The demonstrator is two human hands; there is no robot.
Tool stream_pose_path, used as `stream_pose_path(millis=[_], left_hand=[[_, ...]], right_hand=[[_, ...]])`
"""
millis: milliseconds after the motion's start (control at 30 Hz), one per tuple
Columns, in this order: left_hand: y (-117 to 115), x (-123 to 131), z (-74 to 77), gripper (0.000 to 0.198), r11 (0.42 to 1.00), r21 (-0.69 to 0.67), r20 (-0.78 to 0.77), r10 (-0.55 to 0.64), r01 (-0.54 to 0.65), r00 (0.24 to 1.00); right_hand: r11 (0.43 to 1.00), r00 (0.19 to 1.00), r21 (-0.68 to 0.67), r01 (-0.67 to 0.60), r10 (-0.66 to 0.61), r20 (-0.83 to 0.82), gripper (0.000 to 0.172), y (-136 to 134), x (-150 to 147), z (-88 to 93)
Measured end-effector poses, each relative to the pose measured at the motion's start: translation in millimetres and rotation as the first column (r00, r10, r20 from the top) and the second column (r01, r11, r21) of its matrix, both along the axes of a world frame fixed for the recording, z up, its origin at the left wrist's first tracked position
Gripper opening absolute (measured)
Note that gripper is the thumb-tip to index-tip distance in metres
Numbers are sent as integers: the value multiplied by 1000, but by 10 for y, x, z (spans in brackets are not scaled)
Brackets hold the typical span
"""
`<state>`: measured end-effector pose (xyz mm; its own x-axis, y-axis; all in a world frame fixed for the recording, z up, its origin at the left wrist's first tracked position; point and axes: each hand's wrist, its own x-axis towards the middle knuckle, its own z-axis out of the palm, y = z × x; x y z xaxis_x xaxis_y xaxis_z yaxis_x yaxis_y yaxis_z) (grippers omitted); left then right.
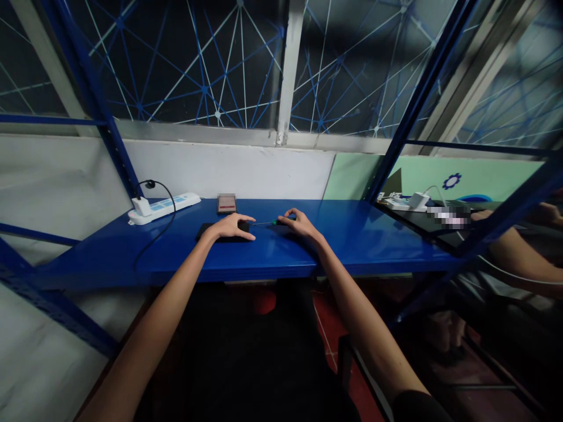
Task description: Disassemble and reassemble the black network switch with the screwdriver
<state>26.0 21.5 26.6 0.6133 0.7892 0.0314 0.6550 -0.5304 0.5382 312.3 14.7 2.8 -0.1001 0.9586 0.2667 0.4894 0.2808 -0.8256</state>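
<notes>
On the blue table (264, 253), my left hand (231, 227) rests over a flat black object (206, 230), its thumb and fingers curved around a small dark part at the right end. My right hand (299, 224) pinches the dark and green handle of a screwdriver (275, 223). The thin metal shaft lies level and points left, its tip close to the dark part between the fingers of my left hand. Whether the tip touches that part cannot be made out.
A white power strip (165, 208) with a plug and black cable lies at the back left. Behind my left hand is a small box (227, 203). Beyond the right blue post, another person's arms (523, 252) reach over a black surface holding white adapters (417, 201).
</notes>
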Motion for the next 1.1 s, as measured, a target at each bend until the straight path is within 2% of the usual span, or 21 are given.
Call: stream_pose_path(millis=[67,133,233,333,400,467,567,667,767,833,900,1000,1100], left_hand=[[-5,4,4,84,1000,7,-1,2,-2,1000],[-10,8,7,83,1000,7,-2,0,0,1000],[-14,7,6,83,1000,2,12,-2,2,1000],[-12,3,2,82,1000,7,25,-2,2,1000],[-14,2,2,82,1000,7,24,2,-2,1000],[-21,5,7,82,1000,8,22,7,-7,1000],[-35,12,17,81,1000,13,22,8,-9,1000],[-36,14,19,81,1000,10,24,9,-9,1000],[-25,10,13,81,1000,5,23,4,-4,1000],[-20,9,10,81,1000,1,22,3,-3,1000],[-21,11,11,82,1000,2,21,10,-10,1000],[-30,17,18,84,1000,9,16,14,-14,1000],[-30,17,19,83,1000,14,10,4,-5,1000]], right_hand=[[998,1000,-60,-3,2,-14,46,-17,0,13],[998,1000,-63,6,-6,-2,45,-25,-1,18],[997,991,65,46,-54,123,50,-18,-6,11],[985,972,170,31,-69,226,56,-16,-9,12],[989,982,147,30,-56,178,52,-28,-8,24],[997,994,62,37,-43,96,46,-45,-5,41],[998,999,-50,30,-29,30,47,-60,-3,61],[998,997,0,55,-55,45,45,-55,-5,60],[988,981,130,86,-107,161,51,-50,-6,48],[984,966,167,67,-106,236,57,-54,-6,44],[987,970,154,45,-80,229,57,-56,-5,45],[996,991,71,54,-62,118,45,-37,1,44],[998,995,22,66,-68,72,45,-10,6,35]])
